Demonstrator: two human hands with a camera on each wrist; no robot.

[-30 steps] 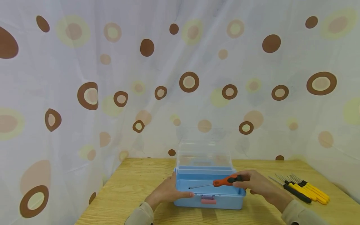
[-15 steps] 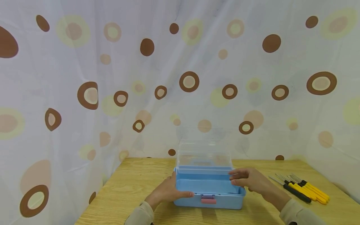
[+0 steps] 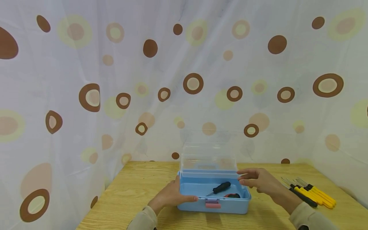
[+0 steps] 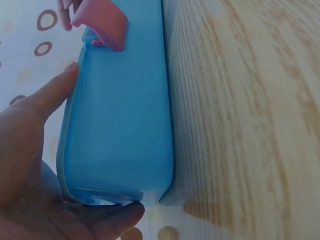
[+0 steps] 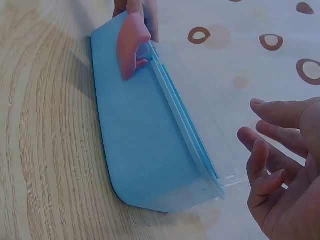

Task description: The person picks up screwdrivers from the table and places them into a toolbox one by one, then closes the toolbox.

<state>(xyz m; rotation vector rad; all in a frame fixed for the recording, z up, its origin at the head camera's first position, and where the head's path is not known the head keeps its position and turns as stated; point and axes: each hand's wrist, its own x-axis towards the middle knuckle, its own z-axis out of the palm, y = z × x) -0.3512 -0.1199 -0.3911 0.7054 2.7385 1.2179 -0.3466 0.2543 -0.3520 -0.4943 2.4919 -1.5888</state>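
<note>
A light blue toolbox (image 3: 230, 207) stands on the table with its clear lid (image 3: 208, 156) raised at the back and a pink latch (image 3: 213, 206) on its front. My left hand (image 3: 172, 195) grips its left end; in the left wrist view the thumb lies along the front rim and the fingers go round the side. Inside, a black-handled screwdriver (image 3: 222, 187) lies tilted, its tip lower left. Beside it shows the handle of an orange-and-black screwdriver (image 3: 233, 195), mostly hidden by the front wall. My right hand (image 3: 263, 183), empty with fingers loosely bent, hovers at the box's right end.
Several screwdrivers with yellow handles (image 3: 320, 195) and one with a black handle (image 3: 306, 198) lie on the wooden table (image 3: 143, 179) at the right. Behind the table hangs a dotted curtain (image 3: 129, 64).
My right hand has let go of the orange-and-black screwdriver, which dropped into the toolbox, then drew slightly right and up. The black-handled screwdriver has come into sight inside. My left hand stays put.
</note>
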